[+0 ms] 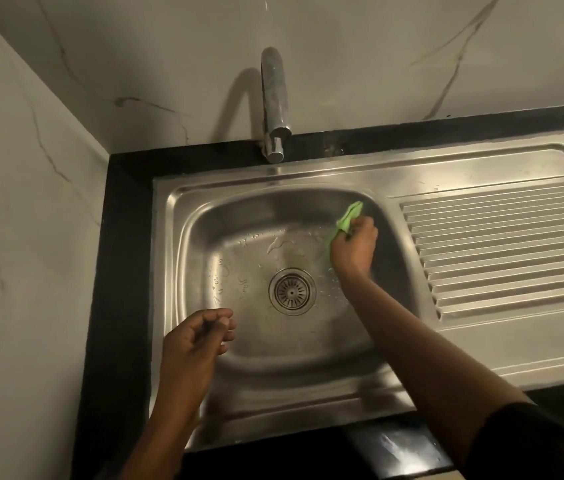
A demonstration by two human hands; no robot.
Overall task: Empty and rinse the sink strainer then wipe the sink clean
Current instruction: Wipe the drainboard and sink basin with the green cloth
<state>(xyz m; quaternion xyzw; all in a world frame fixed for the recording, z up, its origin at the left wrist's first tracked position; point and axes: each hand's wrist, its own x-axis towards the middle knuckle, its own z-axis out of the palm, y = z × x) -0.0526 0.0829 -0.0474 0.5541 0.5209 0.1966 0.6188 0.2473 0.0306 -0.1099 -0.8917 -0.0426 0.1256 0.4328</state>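
Note:
A stainless steel sink (239, 372) fills the middle of the head view, its basin wet with drops. The round metal strainer (292, 291) sits in the drain at the basin's centre. My right hand (353, 249) grips a bunched green cloth (347, 221) and holds it against the basin's back right wall. My left hand (197, 337) hovers over the basin's front left corner, its fingers loosely curled with nothing in them.
A chrome tap (274, 105) stands behind the basin, with no water running. A ribbed draining board (502, 247) extends to the right. A black countertop (128, 271) frames the sink, and marble walls rise at the back and left.

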